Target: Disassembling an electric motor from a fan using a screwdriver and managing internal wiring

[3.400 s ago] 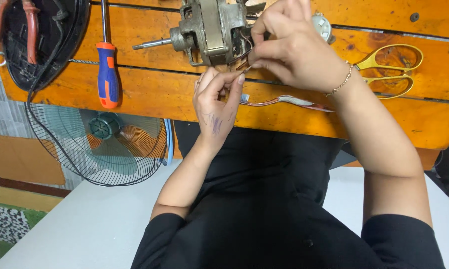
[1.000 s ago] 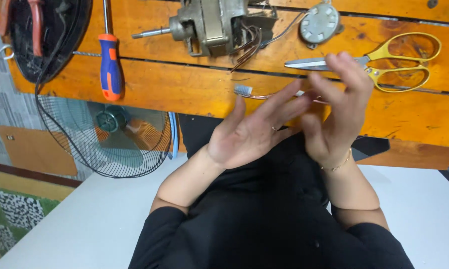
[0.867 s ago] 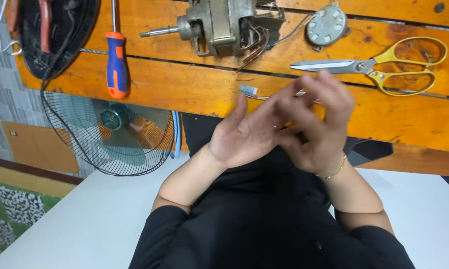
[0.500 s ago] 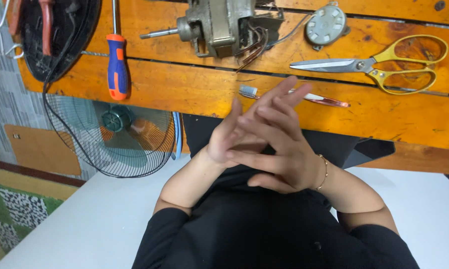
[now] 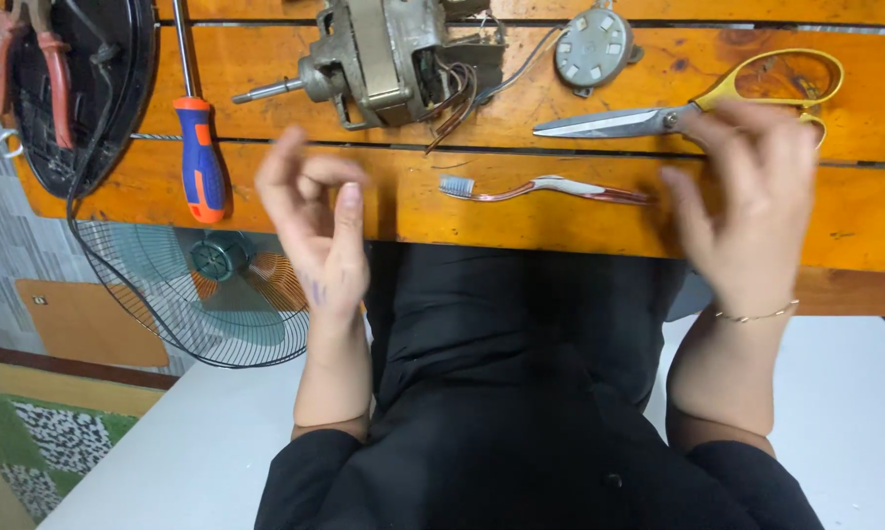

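My left hand [image 5: 315, 221] is raised in front of the wooden workbench [image 5: 521, 211], fingers loosely curled and apart, holding nothing. My right hand [image 5: 751, 211] hovers at the right, fingers spread and blurred, also empty, just below the yellow-handled scissors [image 5: 697, 103]. Between the hands a toothbrush [image 5: 545, 188] lies flat on the bench. A bare electric motor [image 5: 383, 59] with loose wires sits at the bench's far side. Neither hand touches anything.
An orange-and-blue screwdriver [image 5: 199, 137] lies left of the motor. A round grey timer part [image 5: 591, 47] sits beside the scissors. A black fan cover [image 5: 79, 88] with red-handled pliers [image 5: 54, 69] rests at the far left. A wire fan guard [image 5: 202, 294] stands on the floor.
The hands were clasped together over my lap half a second ago. They have since separated, the left going left and up, the right going right and up toward the scissors.
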